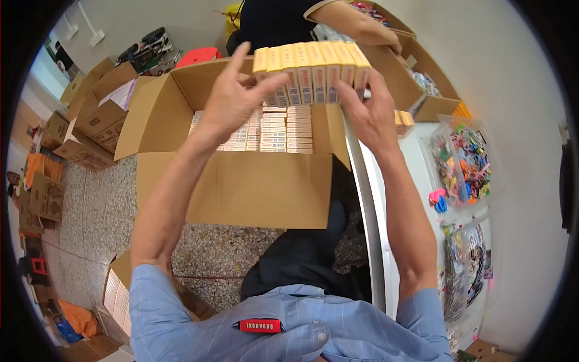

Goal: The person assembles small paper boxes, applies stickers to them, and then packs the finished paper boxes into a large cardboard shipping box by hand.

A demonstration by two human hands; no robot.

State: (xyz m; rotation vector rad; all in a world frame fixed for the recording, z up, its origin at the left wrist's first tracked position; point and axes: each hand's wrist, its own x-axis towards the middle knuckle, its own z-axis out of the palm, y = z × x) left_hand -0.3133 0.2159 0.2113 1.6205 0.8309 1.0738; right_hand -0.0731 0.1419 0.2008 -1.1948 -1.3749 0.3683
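Observation:
A row of several small yellow-and-white boxes (307,72) is held up side by side above the far part of a large open cardboard carton (259,190). My right hand (371,111) grips the right end, thumb across the front faces. At the left end is my left hand (232,102), its thumb over the front of the boxes and its index finger sticking up. Its other fingers are partly hidden. Inside the carton, similar small boxes (286,133) lie stacked in columns, partly covered by my left forearm and the held row.
To the right runs a white table (410,181) with a few more small boxes (403,122) and clear bins of colourful small items (467,160). A person in black (274,24) works across from me. Open cartons (99,114) stand on the left; another carton of small boxes (117,295) is at lower left.

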